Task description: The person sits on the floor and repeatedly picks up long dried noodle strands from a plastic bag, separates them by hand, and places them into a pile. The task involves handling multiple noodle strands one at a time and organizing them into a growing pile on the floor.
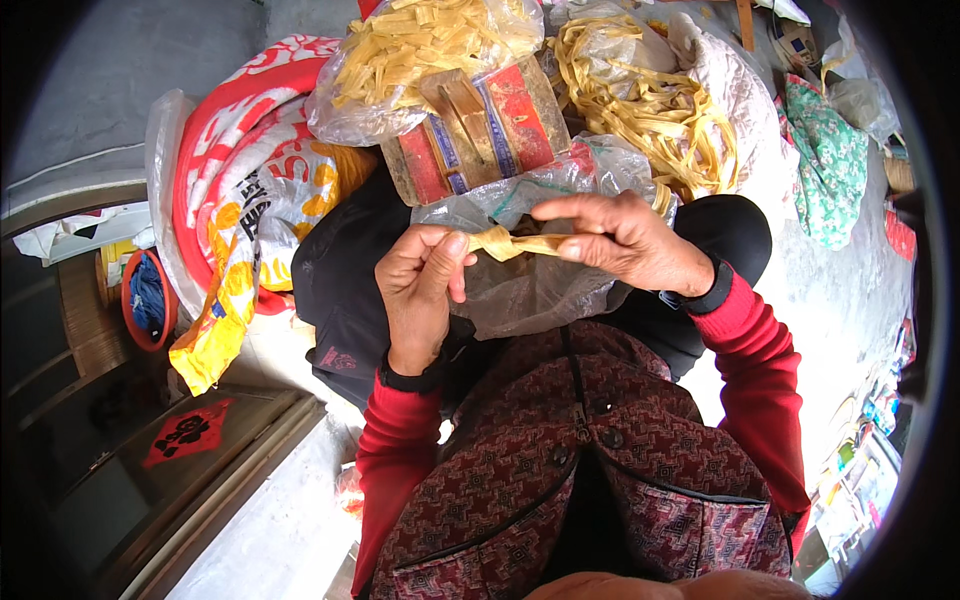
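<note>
A pale yellow flat strip (506,244), with a loop or fold at its middle, stretches between my two hands above my lap. My left hand (420,281) pinches its left end between thumb and fingers. At the other end, my right hand (634,244) holds the strip near the thumb tip, its index finger stretched out above. Under both hands a clear plastic bag (525,300) lies across my lap. Just beyond it rests a worn red box (525,112) with blue bands, bearing a slotted wooden block (459,112).
Short yellow pieces fill a plastic bag (427,45) at the back. Long strips (645,97) lie heaped beside a white cloth (731,97). A red-and-white blanket (240,120) and a printed yellow sack (214,337) are on the left, near an orange bucket (171,296).
</note>
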A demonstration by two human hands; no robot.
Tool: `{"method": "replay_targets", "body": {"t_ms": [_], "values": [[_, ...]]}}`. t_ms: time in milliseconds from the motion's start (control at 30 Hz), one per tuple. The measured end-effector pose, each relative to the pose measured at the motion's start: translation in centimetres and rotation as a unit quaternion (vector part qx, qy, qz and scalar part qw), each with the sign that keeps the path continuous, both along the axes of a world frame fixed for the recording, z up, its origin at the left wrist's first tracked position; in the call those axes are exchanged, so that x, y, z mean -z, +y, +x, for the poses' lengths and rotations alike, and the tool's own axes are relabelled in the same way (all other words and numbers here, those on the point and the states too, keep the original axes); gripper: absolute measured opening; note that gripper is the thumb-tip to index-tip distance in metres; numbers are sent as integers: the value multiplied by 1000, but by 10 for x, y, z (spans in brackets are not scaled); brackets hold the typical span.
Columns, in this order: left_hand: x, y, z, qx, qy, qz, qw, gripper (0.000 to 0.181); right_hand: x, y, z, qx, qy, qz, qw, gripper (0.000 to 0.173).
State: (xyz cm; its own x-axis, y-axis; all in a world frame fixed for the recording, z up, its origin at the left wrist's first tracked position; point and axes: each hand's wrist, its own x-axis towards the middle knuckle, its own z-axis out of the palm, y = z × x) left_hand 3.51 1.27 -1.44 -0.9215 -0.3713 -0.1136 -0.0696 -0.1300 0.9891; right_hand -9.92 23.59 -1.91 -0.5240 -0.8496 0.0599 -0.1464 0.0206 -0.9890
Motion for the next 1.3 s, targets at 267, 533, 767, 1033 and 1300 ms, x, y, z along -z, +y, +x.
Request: {"method": "replay_targets", "body": {"t_ms": [267,533,767,1033,1300], "values": [[-17,-15,-16,48,24,-275,960,18,7,0,-11,-47,188,68,979,15],[-7,7,-15,287,101,-606,735,16,4,-10,-9,-128,278,18,952,14],[-6,-19,-30,229,107,-603,757,13,3,-10,-31,-124,292,88,944,8],[1,-65,-96,37,49,-492,868,15,14,-74,-101,82,493,65,864,10],[26,-67,-92,24,-104,-420,901,18,51,-51,-112,75,487,245,835,8]]}}
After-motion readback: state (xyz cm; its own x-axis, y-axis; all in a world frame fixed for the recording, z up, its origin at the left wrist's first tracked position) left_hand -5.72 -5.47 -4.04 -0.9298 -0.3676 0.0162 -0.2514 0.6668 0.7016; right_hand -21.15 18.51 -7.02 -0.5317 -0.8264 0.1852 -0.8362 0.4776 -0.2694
